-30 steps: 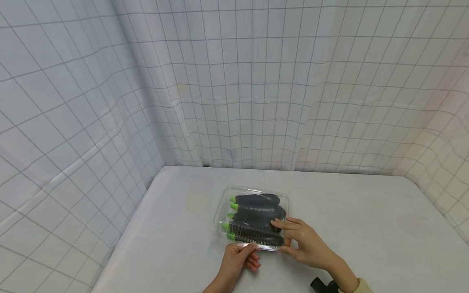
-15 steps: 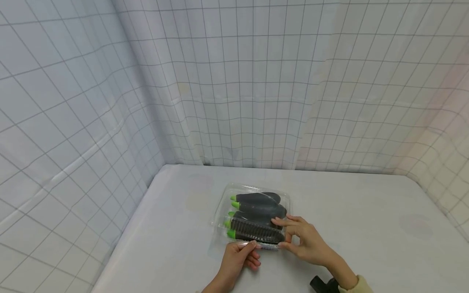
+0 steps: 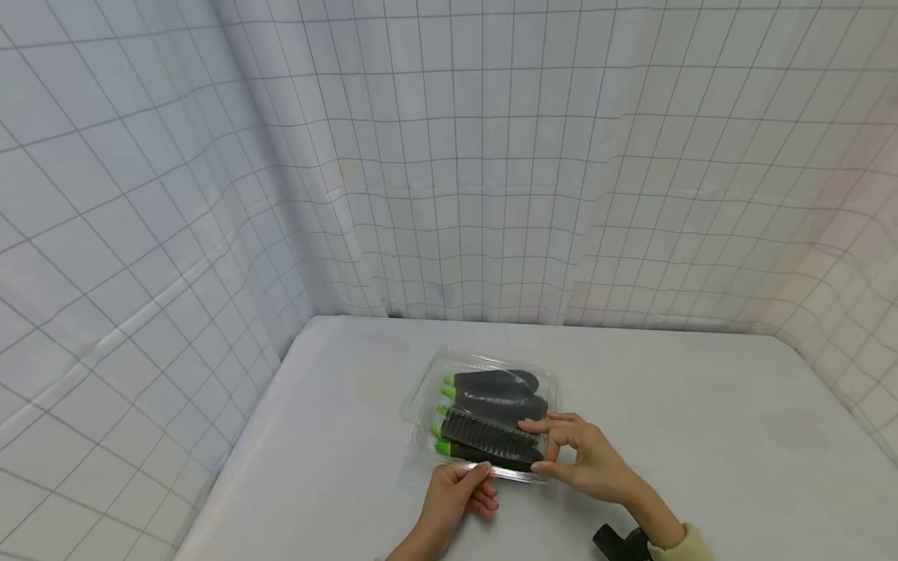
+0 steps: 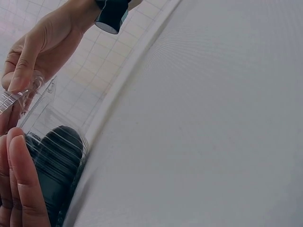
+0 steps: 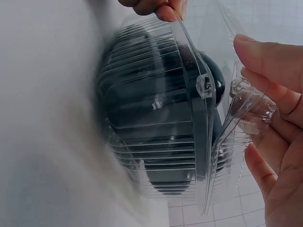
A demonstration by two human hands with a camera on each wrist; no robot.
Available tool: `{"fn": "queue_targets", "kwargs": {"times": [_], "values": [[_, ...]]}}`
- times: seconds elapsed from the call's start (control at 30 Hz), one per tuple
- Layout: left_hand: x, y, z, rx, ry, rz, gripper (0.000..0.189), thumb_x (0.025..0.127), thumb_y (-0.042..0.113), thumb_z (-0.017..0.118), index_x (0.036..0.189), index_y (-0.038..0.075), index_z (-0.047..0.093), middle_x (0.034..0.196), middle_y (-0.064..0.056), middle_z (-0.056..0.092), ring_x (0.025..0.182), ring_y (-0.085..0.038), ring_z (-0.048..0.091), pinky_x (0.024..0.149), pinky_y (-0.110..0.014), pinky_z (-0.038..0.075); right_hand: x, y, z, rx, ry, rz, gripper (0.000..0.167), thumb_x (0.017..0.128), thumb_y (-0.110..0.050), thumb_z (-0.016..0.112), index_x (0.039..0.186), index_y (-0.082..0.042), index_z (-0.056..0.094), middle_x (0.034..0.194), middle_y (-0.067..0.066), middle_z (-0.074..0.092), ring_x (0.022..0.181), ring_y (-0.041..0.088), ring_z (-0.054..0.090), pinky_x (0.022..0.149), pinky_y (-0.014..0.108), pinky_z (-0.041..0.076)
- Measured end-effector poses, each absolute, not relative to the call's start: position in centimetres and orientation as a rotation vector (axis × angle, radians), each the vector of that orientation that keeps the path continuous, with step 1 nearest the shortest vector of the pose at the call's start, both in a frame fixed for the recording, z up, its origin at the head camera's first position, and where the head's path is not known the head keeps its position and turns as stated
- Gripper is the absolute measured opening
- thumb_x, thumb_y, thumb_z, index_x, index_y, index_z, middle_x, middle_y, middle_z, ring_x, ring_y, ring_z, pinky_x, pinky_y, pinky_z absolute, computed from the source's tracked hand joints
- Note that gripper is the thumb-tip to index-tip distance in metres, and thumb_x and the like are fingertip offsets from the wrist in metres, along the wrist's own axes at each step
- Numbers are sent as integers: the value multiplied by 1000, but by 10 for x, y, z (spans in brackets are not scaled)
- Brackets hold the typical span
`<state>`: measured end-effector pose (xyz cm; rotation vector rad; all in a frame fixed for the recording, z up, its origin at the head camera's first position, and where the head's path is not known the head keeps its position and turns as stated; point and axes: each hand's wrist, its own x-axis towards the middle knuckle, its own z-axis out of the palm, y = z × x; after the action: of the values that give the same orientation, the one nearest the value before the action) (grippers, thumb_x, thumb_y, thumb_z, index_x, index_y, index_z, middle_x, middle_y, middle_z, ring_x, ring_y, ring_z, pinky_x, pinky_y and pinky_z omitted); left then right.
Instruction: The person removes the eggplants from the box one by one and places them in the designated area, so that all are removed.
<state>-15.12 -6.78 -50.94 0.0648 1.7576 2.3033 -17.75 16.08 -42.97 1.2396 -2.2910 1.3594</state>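
A clear plastic clamshell box (image 3: 459, 360) lies on the white table with several dark eggplants (image 3: 496, 405) in it, their bright green stem ends to the left. My left hand (image 3: 452, 499) pinches the front rim of its base between thumb and fingers. At the front right corner, my right hand (image 3: 585, 460) grips the edge of the lid with curled thumb and fingers. The right wrist view shows a wedge-shaped gap between base rim (image 5: 201, 118) and lid (image 5: 232, 123), with eggplant showing in it. The lid's ridged side (image 3: 491, 433) lies across the front eggplants in the head view.
A black device (image 3: 617, 541) sits at the right wrist near the front edge. White cloth covers the table (image 3: 701, 421). Gridded white curtains (image 3: 463, 195) hang behind it and on both sides.
The lid's ridged side has shifted back and tilted, its left end higher, uncovering more of the front eggplant. Both hands stay nearly where they were, with their grips kept.
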Motion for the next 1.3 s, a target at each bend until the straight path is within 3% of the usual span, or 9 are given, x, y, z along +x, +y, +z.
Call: {"fn": "queue_targets", "kwargs": {"times": [0.2,0.47,0.63,0.9,1.13,1.3], "values": [[-151,-69,-510,48,1745,2302,36,92,19,63,94,-17,63,67,-7,65,54,-12,64,51,-26,54,-179,160,-438,1252,-2262,1288,35,69,1,81,65,-16,52,114,18,64,107,38,58,105,34,30],[-149,-69,-509,43,1756,2297,38,92,20,63,89,-19,62,66,-8,65,53,-13,64,51,-26,54,-188,164,-457,1253,-2279,1235,30,77,-16,79,69,-25,52,123,9,61,112,27,57,108,31,26],[-148,-68,-509,44,1762,2287,38,92,21,63,88,-17,63,67,-8,65,53,-13,64,51,-26,54,-186,162,-454,1242,-2266,1221,28,78,-14,80,72,-25,55,125,9,60,115,25,56,109,33,26],[-148,-69,-509,73,1735,2316,40,93,20,62,88,-20,61,66,-7,65,52,-13,64,50,-27,54,-182,154,-419,1296,-2058,1191,30,69,7,80,79,-14,61,114,23,62,109,41,56,106,41,31],[-149,-69,-510,97,1736,2324,44,93,19,62,88,-24,58,65,-7,65,51,-12,63,48,-26,54,-187,148,-385,1291,-1957,1198,10,84,-3,71,82,-6,62,109,27,62,102,44,58,104,33,35],[-149,-69,-511,115,1745,2315,45,94,19,61,89,-26,57,65,-7,65,51,-12,63,49,-26,54,-209,152,-387,1237,-1935,1168,10,84,-1,69,85,-7,62,114,24,62,104,39,59,99,26,40]]}}
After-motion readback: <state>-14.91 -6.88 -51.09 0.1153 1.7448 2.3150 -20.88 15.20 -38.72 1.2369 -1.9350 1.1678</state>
